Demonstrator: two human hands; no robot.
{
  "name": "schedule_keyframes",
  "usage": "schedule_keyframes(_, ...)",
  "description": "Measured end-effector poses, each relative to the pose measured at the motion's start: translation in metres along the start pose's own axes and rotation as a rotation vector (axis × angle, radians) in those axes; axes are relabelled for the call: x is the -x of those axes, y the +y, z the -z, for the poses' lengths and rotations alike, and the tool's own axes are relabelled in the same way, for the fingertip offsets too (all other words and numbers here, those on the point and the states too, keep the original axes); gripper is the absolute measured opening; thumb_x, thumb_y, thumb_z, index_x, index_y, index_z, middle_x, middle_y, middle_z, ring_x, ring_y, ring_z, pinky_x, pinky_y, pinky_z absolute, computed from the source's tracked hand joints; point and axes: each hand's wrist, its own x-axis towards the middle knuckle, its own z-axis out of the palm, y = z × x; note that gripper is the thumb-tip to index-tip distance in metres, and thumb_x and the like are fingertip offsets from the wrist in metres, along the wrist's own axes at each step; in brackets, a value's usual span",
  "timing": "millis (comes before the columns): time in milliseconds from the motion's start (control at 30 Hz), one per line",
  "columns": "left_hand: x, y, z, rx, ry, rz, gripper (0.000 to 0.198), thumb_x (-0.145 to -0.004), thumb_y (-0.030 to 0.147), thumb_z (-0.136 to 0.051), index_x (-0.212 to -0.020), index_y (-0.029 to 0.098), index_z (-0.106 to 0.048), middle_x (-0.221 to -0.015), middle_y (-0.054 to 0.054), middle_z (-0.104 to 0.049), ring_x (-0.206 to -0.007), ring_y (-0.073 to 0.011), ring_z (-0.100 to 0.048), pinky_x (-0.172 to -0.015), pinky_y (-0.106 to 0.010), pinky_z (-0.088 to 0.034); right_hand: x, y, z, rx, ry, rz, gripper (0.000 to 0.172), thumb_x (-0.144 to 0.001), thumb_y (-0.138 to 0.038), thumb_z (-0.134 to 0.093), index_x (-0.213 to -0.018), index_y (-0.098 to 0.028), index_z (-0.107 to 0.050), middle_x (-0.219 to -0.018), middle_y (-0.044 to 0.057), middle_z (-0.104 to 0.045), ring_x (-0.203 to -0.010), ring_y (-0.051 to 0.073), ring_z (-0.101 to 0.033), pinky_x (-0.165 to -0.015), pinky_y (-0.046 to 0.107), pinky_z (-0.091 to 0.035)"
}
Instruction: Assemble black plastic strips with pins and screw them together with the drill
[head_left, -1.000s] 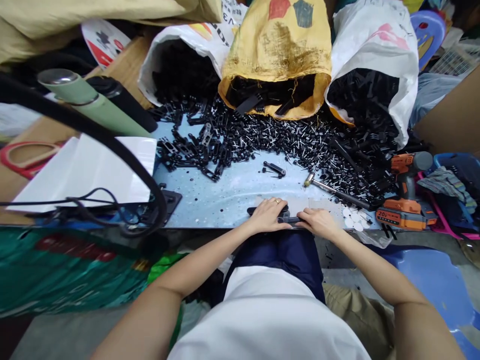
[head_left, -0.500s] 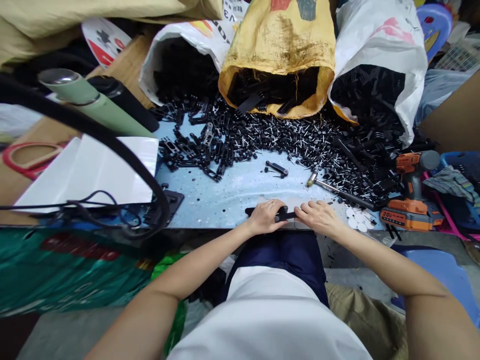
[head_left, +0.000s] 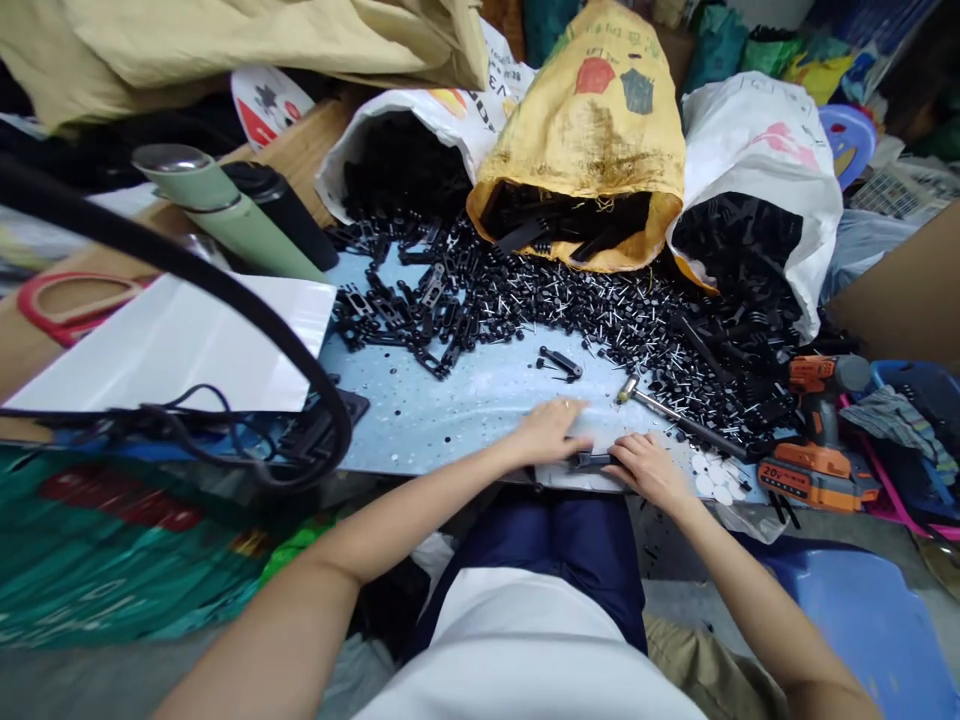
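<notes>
The fingers [head_left: 621, 453] of the right hand [head_left: 649, 468] are closed around the right end of a black plastic part [head_left: 594, 460], which is held down at the near edge of the pale blue surface [head_left: 450, 410]. The left hand [head_left: 551, 432] is laid over the other end with its fingers bent. Whether they are wrapped around the part cannot be told. The step is judged to be a pressing together of the part. A further move would call for it to be held flat and steady between both hands. A hammer [head_left: 679, 415] is seen just beyond, beside a heap of black pieces [head_left: 600, 300] at the mouth of a yellow sack [head_left: 592, 140].
</notes>
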Motion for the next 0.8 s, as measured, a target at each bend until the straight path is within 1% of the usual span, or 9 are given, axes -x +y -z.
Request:
schedule_keyframes(67,-0.029,-0.019,0.018,-0.031,0.143,0.258,0.033,-0.088,0.022,-0.037,-0.118,0.013,-0.049,-0.113,-0.013,-0.057,-0.104,-0.0233,-0.053,-0.088,-0.036,-0.044,0.010,0.000,-0.010,-0.040,0.051,-0.039,0.037,-0.090,-0.043,-0.034,-0.095,-0.018,-0.061,-0.090,0.006,-0.063,-0.082,0.016,-0.054,-0.073,0.027,-0.036)
schedule_keyframes(133,-0.055,-0.043,0.035,-0.118,0.220,0.480,0.037,-0.084,0.007,-0.032,-0.116,0.007,-0.051,-0.116,-0.018,-0.055,-0.109,-0.0272,-0.050,-0.088,-0.038,-0.042,0.016,0.001,-0.013,-0.085,0.091,-0.069,0.036,-0.090,-0.043,-0.035,-0.097,-0.018,-0.061,-0.091,0.006,-0.064,-0.084,0.016,-0.054,-0.073,0.027,-0.038)
schedule_keyframes(200,-0.073,-0.062,0.046,-0.139,0.172,0.570,0.039,-0.079,-0.001,-0.030,-0.108,0.002,-0.055,-0.116,-0.022,-0.054,-0.110,-0.0301,-0.049,-0.087,-0.039,-0.042,0.012,0.005,-0.011,-0.120,0.143,-0.099,0.035,-0.090,-0.042,-0.036,-0.098,-0.018,-0.061,-0.092,0.006,-0.063,-0.086,0.016,-0.054,-0.075,0.028,-0.040)
schedule_keyframes(300,-0.076,-0.075,0.049,-0.125,0.123,0.562,0.034,-0.078,0.001,-0.033,-0.097,0.001,-0.061,-0.110,-0.022,-0.057,-0.104,-0.0289,-0.053,-0.086,-0.036,-0.041,-0.018,0.022,-0.004,-0.132,0.238,-0.162,0.034,-0.091,-0.038,-0.035,-0.098,-0.018,-0.062,-0.092,0.008,-0.063,-0.086,0.017,-0.054,-0.076,0.029,-0.041)
schedule_keyframes(400,-0.052,-0.069,0.044,0.017,0.262,0.510,0.022,-0.080,0.014,-0.047,-0.092,0.007,-0.064,-0.100,-0.016,-0.062,-0.094,-0.0248,-0.057,-0.085,-0.034,-0.043,-0.068,0.045,0.004,-0.110,0.264,-0.277,0.031,-0.090,-0.032,-0.037,-0.098,-0.016,-0.062,-0.095,0.010,-0.062,-0.089,0.018,-0.052,-0.079,0.029,-0.041)
schedule_keyframes(500,-0.012,-0.056,0.035,0.442,0.466,0.493,0.019,-0.074,0.028,-0.058,-0.082,0.012,-0.066,-0.078,-0.006,-0.065,-0.074,-0.0180,-0.060,-0.073,-0.029,-0.047,-0.119,0.059,0.008,-0.070,0.165,-0.395,0.028,-0.088,-0.023,-0.040,-0.105,-0.015,-0.061,-0.102,0.011,-0.060,-0.095,0.020,-0.050,-0.080,0.029,-0.040)
schedule_keyframes(567,0.017,-0.046,0.027,0.758,0.521,0.556,0.026,-0.069,0.036,-0.064,-0.077,0.012,-0.066,-0.065,-0.002,-0.062,-0.060,-0.0136,-0.057,-0.061,-0.025,-0.046,-0.144,0.060,0.008,-0.051,0.049,-0.429,0.029,-0.087,-0.016,-0.039,-0.104,-0.013,-0.062,-0.102,0.012,-0.060,-0.096,0.020,-0.049,-0.078,0.029,-0.039)
schedule_keyframes(667,0.050,-0.033,0.014,1.140,0.511,0.677,0.037,-0.054,0.045,-0.073,-0.070,0.012,-0.065,-0.055,0.001,-0.058,-0.049,-0.0087,-0.050,-0.052,-0.022,-0.042,-0.158,0.057,0.005,-0.043,-0.045,-0.443,0.029,-0.084,-0.010,-0.037,-0.092,-0.010,-0.065,-0.096,0.014,-0.060,-0.092,0.020,-0.050,-0.075,0.028,-0.039)
schedule_keyframes(800,0.065,-0.024,0.004,1.383,0.444,0.762,0.042,-0.042,0.044,-0.079,-0.063,0.011,-0.064,-0.053,0.002,-0.056,-0.045,-0.0058,-0.046,-0.048,-0.020,-0.039,-0.141,0.050,0.002,-0.110,0.068,-0.444,0.024,-0.083,-0.015,-0.042,-0.088,-0.012,-0.065,-0.093,0.011,-0.060,-0.085,0.017,-0.052,-0.072,0.026,-0.039)
